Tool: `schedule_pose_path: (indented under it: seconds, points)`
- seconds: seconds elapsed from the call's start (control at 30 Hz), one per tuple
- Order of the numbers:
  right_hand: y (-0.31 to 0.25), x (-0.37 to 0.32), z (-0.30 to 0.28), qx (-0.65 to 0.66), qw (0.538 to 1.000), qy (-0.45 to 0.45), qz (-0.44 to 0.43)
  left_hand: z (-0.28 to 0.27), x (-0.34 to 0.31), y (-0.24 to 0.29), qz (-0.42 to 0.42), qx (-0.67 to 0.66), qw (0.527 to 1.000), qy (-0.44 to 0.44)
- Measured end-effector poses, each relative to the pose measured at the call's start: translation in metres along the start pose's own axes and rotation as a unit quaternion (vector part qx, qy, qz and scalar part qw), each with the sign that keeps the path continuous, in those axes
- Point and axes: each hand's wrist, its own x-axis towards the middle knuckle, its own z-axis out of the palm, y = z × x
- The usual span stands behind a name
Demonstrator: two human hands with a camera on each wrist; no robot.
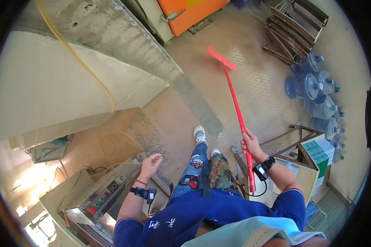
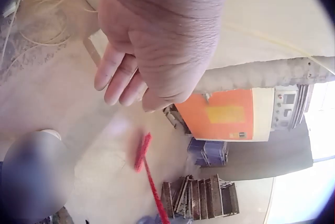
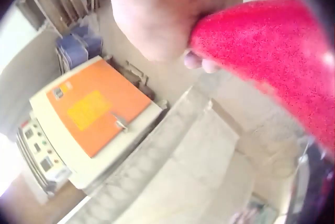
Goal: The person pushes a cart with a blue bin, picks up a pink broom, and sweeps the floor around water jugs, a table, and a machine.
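Note:
A red push broom reaches across the head view, its long handle slanting from beside the right hip to a flat T-shaped head on the floor ahead. My right hand grips the handle near its upper end. In the right wrist view, the fingers curl around the thick red handle and are mostly hidden behind it. My left hand hangs in the air beside the body, apart from the broom. The left wrist view shows its fingers loosely bent, with nothing held; the broom head appears beyond them.
Blue water jugs and a stack of metal racks line the right wall. An orange-doored machine stands ahead. A control panel is at left, a metal frame at right. Yellow hose lies on the floor.

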Motion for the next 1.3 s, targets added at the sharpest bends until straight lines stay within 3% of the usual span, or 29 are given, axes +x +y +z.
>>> schedule_pose_path:
  seconds: [0.1,0.17,0.23,0.33,0.4,0.43,0.5,0.57,0.63,0.77,0.8,0.83,0.87,1.0,1.07,1.1,1.17,1.23,1.3]
  points:
    - [-0.039,0.052,0.014,-0.132,0.976,-0.042,-0.165,0.003,0.005,0.005,-0.014,0.051,0.998,-0.023]
    - [-0.076,0.116,0.029,-0.144,0.953,0.023,-0.265,0.005,0.003,0.011,-0.016,0.057,0.998,-0.015]
    - [-0.119,0.171,0.034,-0.129,0.959,-0.029,-0.251,0.007,-0.005,0.009,-0.02,0.063,0.998,-0.003]
    - [-0.152,0.229,0.044,-0.035,0.985,-0.058,-0.16,0.007,-0.026,-0.002,-0.03,0.094,0.995,0.027]
    - [-0.159,0.259,0.03,-0.127,0.978,0.079,-0.143,0.012,-0.04,-0.013,-0.09,0.082,0.992,0.028]
    - [-0.16,0.263,0.022,-0.132,0.978,0.075,-0.141,0.018,-0.046,-0.015,-0.093,0.078,0.992,0.031]
    - [-0.153,0.259,0.003,-0.12,0.991,0.063,-0.023,0.031,-0.06,-0.015,-0.128,0.079,0.988,0.026]
    - [-0.121,0.263,-0.029,-0.109,0.993,0.036,0.019,0.046,-0.065,-0.013,-0.125,0.062,0.99,0.031]
    - [-0.079,0.217,-0.058,-0.233,0.971,0.044,-0.017,0.059,-0.068,-0.015,-0.116,0.047,0.992,0.029]
    - [-0.007,0.099,-0.135,-0.373,0.923,-0.03,0.088,0.081,-0.06,-0.02,-0.09,0.039,0.995,0.014]
    - [0.001,0.053,-0.133,-0.35,0.928,-0.048,0.114,0.083,-0.057,-0.017,-0.082,0.055,0.995,0.008]
    - [0.02,0.02,-0.149,-0.405,0.907,-0.081,0.081,0.085,-0.055,-0.017,-0.081,0.053,0.995,0.009]
    - [0.021,-0.021,-0.142,-0.397,0.904,-0.085,0.131,0.085,-0.051,-0.017,-0.082,0.056,0.995,0.006]
    - [0.016,-0.126,-0.128,-0.357,0.907,-0.013,0.225,0.075,-0.048,-0.007,-0.083,0.075,0.994,0.018]
    - [0.015,-0.148,-0.126,-0.33,0.918,-0.004,0.22,0.072,-0.054,-0.022,-0.085,0.055,0.994,0.037]
    - [0.013,-0.151,-0.126,-0.304,0.929,0.005,0.213,0.072,-0.056,-0.029,-0.085,0.034,0.994,0.058]
    - [-0.004,-0.119,-0.12,-0.38,0.916,-0.001,0.125,0.076,-0.068,-0.026,-0.087,0.044,0.993,0.061]
    - [-0.016,-0.055,-0.114,-0.365,0.93,-0.043,0.031,0.079,-0.077,-0.022,-0.091,0.052,0.991,0.079]
    - [-0.04,0.018,-0.086,-0.359,0.931,-0.068,-0.001,0.087,-0.096,-0.026,-0.086,0.06,0.99,0.093]
